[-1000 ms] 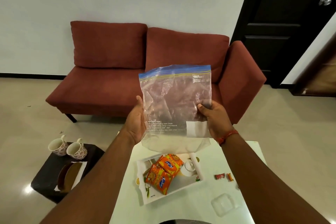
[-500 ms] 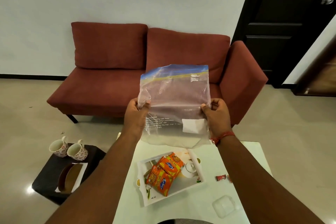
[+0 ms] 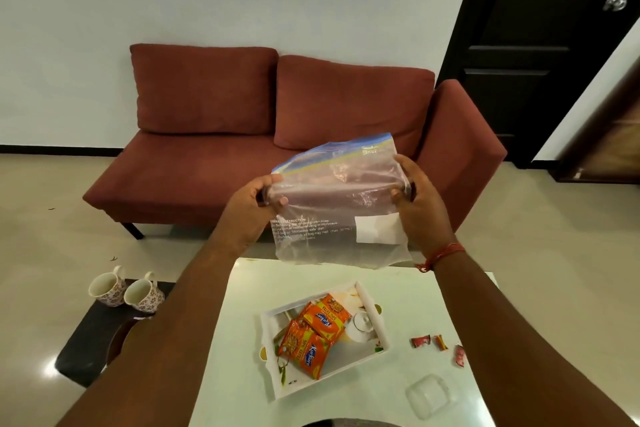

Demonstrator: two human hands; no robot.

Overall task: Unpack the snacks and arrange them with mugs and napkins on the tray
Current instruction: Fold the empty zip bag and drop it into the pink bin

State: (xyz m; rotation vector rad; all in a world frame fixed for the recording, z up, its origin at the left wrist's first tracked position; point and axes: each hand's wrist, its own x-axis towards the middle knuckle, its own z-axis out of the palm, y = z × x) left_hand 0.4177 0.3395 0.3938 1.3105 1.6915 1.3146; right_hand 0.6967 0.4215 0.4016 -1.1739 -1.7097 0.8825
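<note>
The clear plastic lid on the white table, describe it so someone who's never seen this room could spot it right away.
Start at the white table in front of the red sofa, then find the white rectangular tray holding orange snack packets. The clear square plastic lid lies right of the tray, near the table's front corner. Unlike the small red wrapped candies nearby, it is colourless and see-through.

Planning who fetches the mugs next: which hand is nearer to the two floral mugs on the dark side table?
Left. The left hand grips the clear zip bag's left edge, above and right of the mugs. The right hand holds the bag's opposite edge, farther away.
</note>
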